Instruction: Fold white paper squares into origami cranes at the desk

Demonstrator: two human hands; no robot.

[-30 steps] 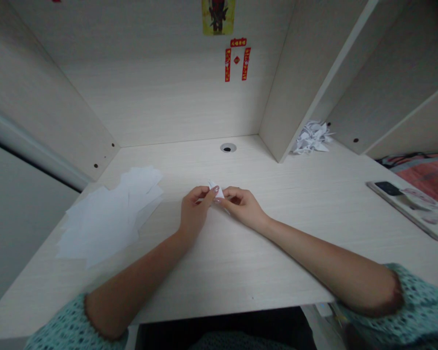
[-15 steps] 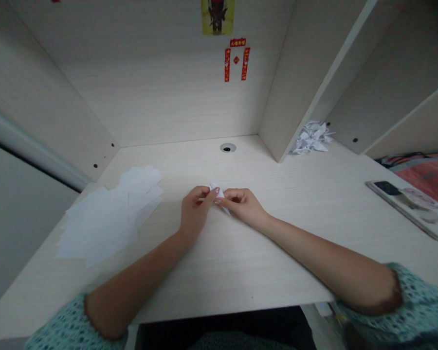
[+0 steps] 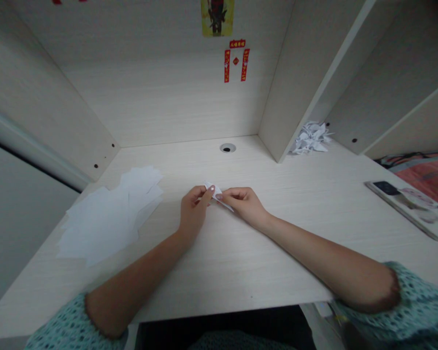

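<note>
A small folded piece of white paper [image 3: 216, 193] is pinched between both my hands at the middle of the pale wooden desk [image 3: 241, 253]. My left hand [image 3: 193, 213] has its fingers closed on the paper's left end, thumb and forefinger pressed together. My right hand [image 3: 243, 204] is closed on the right side, with a narrow paper point sticking out under its fingers toward the desk. Most of the paper is hidden by the fingers.
A loose stack of white paper sheets [image 3: 109, 214] lies on the desk to the left. A pile of folded white paper figures [image 3: 310, 138] sits in the shelf recess at the back right. A phone [image 3: 409, 204] lies at the right edge. A cable hole [image 3: 228, 147] is behind my hands.
The folded paper has turned and flattened a little between my fingers, with its point now sticking out lower right. Both hands stay in nearly the same place.
</note>
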